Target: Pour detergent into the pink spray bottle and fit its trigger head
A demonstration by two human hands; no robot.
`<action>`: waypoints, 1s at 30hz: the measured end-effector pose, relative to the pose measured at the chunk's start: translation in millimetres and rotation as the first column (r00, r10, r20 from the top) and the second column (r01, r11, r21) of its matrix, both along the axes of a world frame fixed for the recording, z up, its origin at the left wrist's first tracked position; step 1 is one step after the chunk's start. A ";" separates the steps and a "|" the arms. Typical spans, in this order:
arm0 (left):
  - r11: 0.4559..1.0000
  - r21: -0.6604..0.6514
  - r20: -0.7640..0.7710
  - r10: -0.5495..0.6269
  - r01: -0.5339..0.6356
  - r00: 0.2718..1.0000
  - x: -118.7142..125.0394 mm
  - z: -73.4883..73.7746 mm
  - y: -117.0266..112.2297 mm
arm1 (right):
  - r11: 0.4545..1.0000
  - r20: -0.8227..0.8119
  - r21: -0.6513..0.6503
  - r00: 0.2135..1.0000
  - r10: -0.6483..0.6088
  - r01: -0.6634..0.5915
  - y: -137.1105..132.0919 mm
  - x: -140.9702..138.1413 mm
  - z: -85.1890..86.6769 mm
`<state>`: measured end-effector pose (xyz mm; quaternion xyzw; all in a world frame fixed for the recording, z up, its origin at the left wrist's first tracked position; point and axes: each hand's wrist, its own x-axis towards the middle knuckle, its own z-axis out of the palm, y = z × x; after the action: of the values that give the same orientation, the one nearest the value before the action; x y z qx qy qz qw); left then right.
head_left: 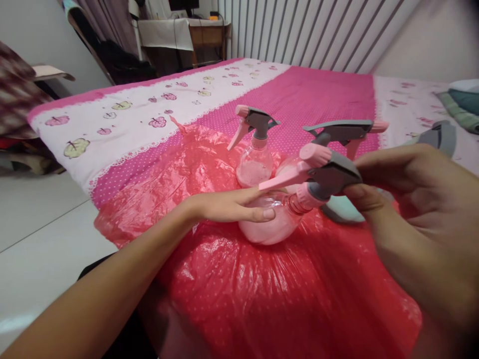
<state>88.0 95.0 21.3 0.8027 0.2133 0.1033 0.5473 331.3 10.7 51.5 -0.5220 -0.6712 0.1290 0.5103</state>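
Head view. Spray bottle (pixel 265 227) sits on red plastic (pixel 209 269) spread over the near edge of the bed (pixel 333 94). Bottle leans, neck up toward the right; clear body, pale contents, pink collar.

Left hand (pixel 224 205) reaches in from the left and holds the body: thumb laid along the near side, spread from the other fingers, which go round the far side and are mostly hidden. Right hand (pixel 415 214) pinches the back end of the grey spray head (pixel 331 174) between thumb and forefinger; set of its remaining fingers, cannot tell. Pink trigger (pixel 282 178) points down-left, above the left hand.

Second bottle (pixel 254 167) stands upright near the plastic's far edge, its nozzle to the left. Another grey spray head with a pink nozzle shows just behind the held one, facing right; its body is partly hidden. One more grey top (pixel 438 138) shows beyond the right hand. Pale green object (pixel 342 208) under the right fingers, partly covered. Folded cloths (pixel 462 107) at the bed's right edge.
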 end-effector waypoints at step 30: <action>1.000 -0.014 0.056 0.008 -0.008 0.998 0.4 -3.6 2.5 | 0.981 0.356 0.011 0.918 0.176 -0.193 5.5 3.8 4.4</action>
<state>88.4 97.4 17.7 0.7949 0.2019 0.1264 0.5580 335.1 16.2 55.9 -0.4594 -0.8007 0.0655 0.3788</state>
